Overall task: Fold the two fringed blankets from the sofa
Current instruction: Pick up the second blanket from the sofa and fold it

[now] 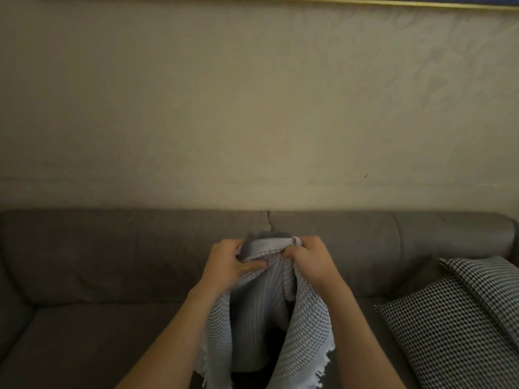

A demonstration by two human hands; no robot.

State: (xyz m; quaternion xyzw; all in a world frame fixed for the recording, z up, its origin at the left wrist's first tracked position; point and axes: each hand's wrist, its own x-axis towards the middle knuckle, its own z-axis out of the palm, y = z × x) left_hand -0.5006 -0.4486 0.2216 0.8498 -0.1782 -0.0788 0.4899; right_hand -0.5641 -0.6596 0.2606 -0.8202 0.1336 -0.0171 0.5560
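Observation:
A pale grey-white waffle-weave blanket [261,313] with fringed edges hangs in front of me above the sofa seat. My left hand [229,262] and my right hand [311,262] grip its top edge close together, the cloth bunched between them. Below the hands the blanket falls in two draped folds, and fringe shows at the lower left and lower right. A second blanket is not in view.
A grey-brown sofa [112,262] spans the frame, its backrest against a beige wall [252,108]. Two black-and-white houndstooth cushions [460,318] lean at the right end of the seat. A picture frame edge [393,1] runs along the top.

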